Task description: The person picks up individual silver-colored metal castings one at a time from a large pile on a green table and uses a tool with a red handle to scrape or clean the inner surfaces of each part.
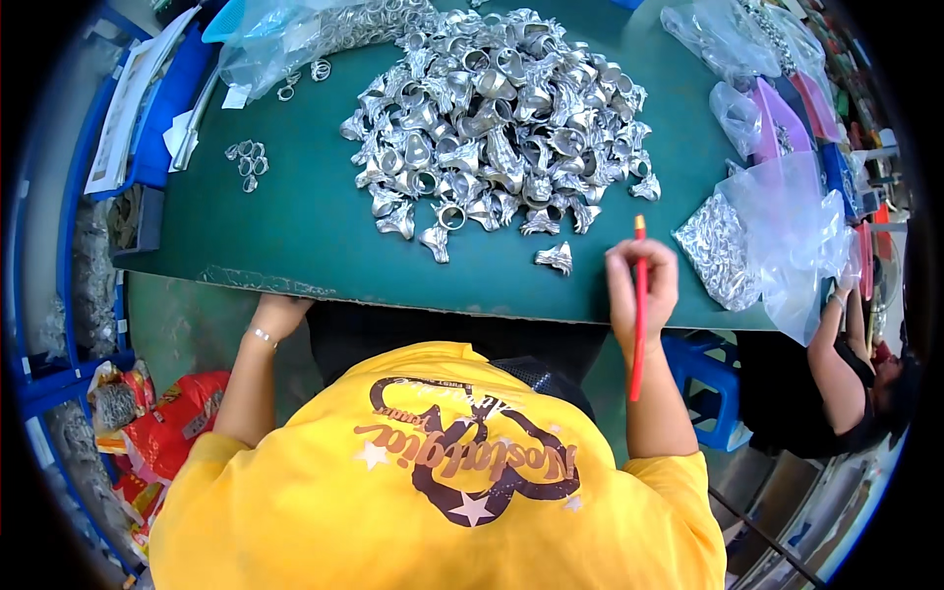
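My right hand (639, 285) is closed around a slim red pencil-like stick (642, 320) at the table's near edge. The stick stands close to lengthwise, its yellowish end pointing away from me. To the left of that hand, one chunky silver-coloured ring (555, 258) lies apart from a big heap of similar rings (497, 118). My left hand (283, 313) is at the near table edge, with a bracelet on the wrist. The table edge hides its fingers, so whether it is open or closed does not show.
Small rings (248, 163) lie left on the green table (295, 221). Bagged rings (344, 29) sit at the far left. A clear bag of silver pieces (721, 251) and pink trays (777, 123) line the right side. A blue stool (706, 379) and another person (836, 374) are beyond.
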`<state>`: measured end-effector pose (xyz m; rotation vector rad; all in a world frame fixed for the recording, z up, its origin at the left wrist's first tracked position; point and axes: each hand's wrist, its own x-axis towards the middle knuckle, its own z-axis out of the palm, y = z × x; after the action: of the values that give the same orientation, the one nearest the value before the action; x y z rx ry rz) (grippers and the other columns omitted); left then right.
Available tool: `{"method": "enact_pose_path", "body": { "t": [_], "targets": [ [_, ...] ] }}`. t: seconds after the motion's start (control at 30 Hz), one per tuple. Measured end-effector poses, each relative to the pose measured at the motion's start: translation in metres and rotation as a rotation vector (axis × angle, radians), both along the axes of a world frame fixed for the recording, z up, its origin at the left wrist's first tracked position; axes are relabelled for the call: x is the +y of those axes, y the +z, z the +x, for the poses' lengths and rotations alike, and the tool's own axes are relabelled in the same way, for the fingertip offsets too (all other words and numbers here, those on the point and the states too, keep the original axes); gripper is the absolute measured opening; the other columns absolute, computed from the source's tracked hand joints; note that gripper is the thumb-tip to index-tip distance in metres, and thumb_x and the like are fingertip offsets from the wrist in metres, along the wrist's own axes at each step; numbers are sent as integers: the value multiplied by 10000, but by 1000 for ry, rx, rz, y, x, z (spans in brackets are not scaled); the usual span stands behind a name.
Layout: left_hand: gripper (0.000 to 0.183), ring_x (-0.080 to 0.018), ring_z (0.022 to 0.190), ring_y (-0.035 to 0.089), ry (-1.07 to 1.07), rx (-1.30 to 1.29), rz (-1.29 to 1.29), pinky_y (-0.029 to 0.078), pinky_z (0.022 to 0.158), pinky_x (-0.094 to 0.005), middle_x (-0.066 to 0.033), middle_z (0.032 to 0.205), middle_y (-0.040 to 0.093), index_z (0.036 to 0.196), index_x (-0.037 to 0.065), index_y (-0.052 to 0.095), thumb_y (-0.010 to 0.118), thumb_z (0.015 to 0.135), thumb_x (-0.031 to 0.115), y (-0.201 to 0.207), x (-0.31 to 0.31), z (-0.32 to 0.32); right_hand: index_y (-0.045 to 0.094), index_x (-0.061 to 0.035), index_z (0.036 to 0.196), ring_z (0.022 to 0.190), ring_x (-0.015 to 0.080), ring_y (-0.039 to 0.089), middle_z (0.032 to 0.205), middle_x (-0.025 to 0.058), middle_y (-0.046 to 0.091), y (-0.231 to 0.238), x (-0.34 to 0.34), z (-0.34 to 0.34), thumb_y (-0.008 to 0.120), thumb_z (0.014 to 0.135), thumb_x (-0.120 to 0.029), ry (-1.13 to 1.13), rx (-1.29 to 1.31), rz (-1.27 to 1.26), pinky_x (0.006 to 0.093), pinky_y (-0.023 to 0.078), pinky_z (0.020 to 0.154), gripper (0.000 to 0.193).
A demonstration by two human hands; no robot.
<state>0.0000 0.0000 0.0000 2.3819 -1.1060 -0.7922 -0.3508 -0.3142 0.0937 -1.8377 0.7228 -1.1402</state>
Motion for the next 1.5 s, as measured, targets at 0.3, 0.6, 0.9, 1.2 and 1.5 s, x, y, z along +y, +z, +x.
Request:
{"method": "enact_pose_path", "body": {
  "t": [0.3,0.6,0.9,1.2,1.5],
  "targets": [
    [313,-245,754,676,-335,260,50,530,678,-303,-159,841,684,1039,-27,619,702,796,150,153,-65,-59,578,-27,927,780,144,590,880,72,600,-3,13,19,723,724,56,164,167,186,258,494,697,263],
    [545,-146,890,625,-333,629,-590,538,741,-255,-124,1094,594,1229,22,538,757,730,13,134,-180,-133,535,-54,943,820,202,587,873,90,638,11,31,49,663,724,140,410,-189,-21,313,475,761,319],
    [300,-153,918,622,-233,480,-860,539,753,-247,-109,1072,585,1009,-13,629,743,731,-6,104,-172,-145,495,-39,1021,872,194,588,920,115,630,1,32,54,654,720,140,547,-257,99,314,456,819,384],
    [323,-161,952,611,-234,394,-866,540,741,-241,-115,1097,568,1000,-4,614,737,704,-47,103,-172,-144,490,-22,1039,850,157,595,915,107,613,0,35,54,679,737,122,515,-151,237,267,480,780,384],
    [281,-164,943,619,-223,543,-858,550,750,-245,-118,1087,576,1037,-17,613,676,768,-71,98,-170,-138,486,-18,1052,814,123,582,917,87,610,-1,33,52,680,753,110,483,-143,372,233,466,713,380]
  ]
}}
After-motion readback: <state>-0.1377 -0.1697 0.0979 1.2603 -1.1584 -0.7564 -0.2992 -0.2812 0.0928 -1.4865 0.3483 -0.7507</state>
